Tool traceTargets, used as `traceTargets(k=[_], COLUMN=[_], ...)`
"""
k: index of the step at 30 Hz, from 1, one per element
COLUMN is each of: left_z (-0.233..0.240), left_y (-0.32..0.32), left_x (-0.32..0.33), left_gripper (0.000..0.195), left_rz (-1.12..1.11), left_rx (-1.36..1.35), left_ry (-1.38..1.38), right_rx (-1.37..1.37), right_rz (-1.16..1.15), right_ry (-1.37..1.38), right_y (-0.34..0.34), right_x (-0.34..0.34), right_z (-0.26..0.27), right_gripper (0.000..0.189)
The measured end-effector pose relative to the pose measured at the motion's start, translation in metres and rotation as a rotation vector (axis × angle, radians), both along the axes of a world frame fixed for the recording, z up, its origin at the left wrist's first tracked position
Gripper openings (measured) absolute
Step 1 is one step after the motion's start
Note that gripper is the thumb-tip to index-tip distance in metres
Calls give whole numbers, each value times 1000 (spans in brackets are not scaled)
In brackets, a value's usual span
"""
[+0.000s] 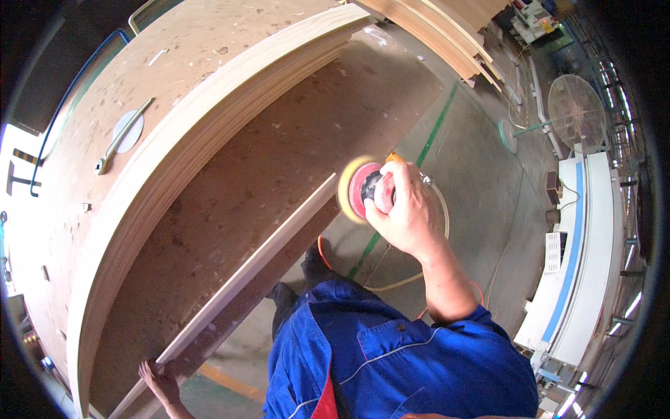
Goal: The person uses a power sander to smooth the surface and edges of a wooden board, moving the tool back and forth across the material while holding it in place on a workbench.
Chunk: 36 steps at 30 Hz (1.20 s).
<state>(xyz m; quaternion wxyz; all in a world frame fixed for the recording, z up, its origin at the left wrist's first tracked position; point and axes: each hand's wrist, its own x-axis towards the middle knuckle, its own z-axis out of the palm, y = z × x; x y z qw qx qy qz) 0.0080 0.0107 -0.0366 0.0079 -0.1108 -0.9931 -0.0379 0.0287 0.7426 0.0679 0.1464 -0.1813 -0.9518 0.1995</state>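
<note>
My right hand (403, 209) is closed round the red and black body of a pneumatic random orbital sander (370, 191), whose yellow-edged round pad faces left. The sander is just past the far end of a narrow wooden strip (251, 267); whether the pad touches the strip cannot be told. A hose runs from the tool down toward the floor. Near the strip's lower end, my left hand (157, 378) rests with its fingers over the wood; its grip underneath is hidden. The strip lies along the near edge of a brown worktable (293, 136).
A long stack of pale boards (209, 105) crosses the table behind the strip. Beyond it lie a ratchet wrench (123, 139) and a white disc (131, 125). More boards (439, 36) stand at the top right. A fan (576, 111) and white machine (591, 251) are to the right.
</note>
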Motion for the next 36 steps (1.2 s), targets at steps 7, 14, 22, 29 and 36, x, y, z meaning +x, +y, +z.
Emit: traceTargets(k=[7, 14, 22, 29, 36], left_z=[15, 11, 18, 18, 20], left_y=[12, -4, 14, 19, 27], left_x=[-34, -39, -38, -38, -33], left_gripper=[62, 83, 68, 51, 51], left_rz=[146, 276, 223, 120, 53], left_rx=[128, 84, 81, 193, 101], left_ry=[-299, -447, -366, -324, -217], right_rx=[5, 56, 69, 86, 19], right_rz=[-5, 66, 94, 41, 72], right_ry=[63, 30, -25, -73, -129], right_y=[1, -1, -4, 12, 1], right_x=[5, -13, -32, -24, -38], right_z=[-28, -31, -27, -26, -14], right_gripper=[49, 51, 45, 46, 44])
